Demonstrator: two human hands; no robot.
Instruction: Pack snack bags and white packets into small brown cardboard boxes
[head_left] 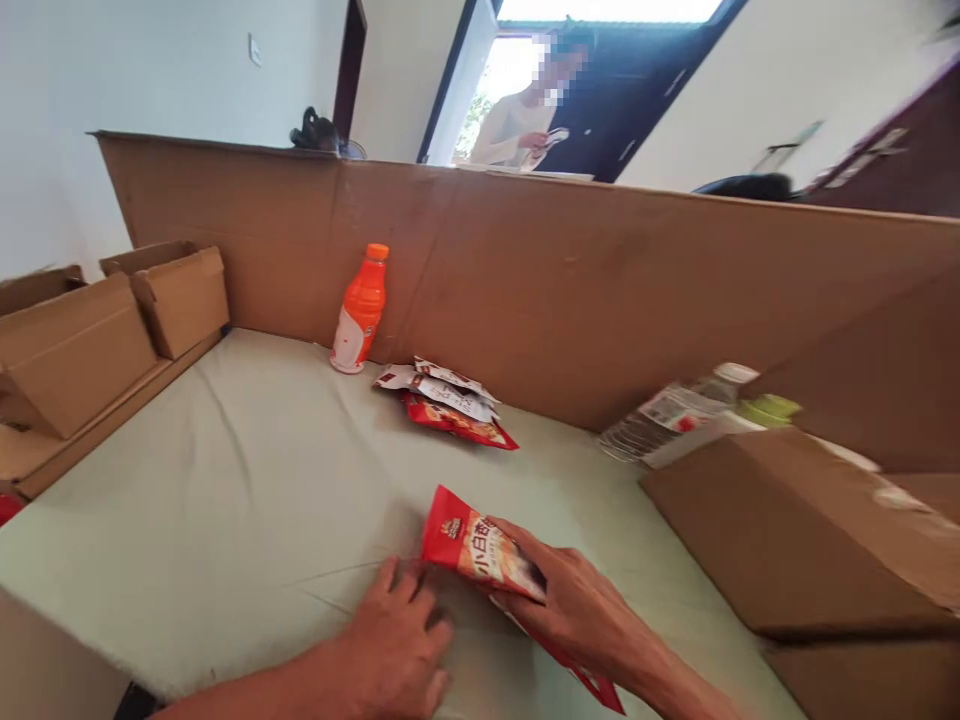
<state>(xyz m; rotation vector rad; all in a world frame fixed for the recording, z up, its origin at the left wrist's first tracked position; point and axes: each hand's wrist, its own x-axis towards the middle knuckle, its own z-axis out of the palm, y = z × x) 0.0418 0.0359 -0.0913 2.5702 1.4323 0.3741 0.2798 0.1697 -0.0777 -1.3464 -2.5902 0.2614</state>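
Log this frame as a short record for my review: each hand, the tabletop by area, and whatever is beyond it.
Right hand: grips a red snack bag
Left hand: fingers loosely bent near the bag's red end; contact unclear
Table, back: upright orange bottle, then a pile of snack packets to its right
Right side: clear bottle, partly hidden by a cardboard box
Left side: open cardboard bins
Beyond the cardboard wall: a person holding something small, unidentifiable
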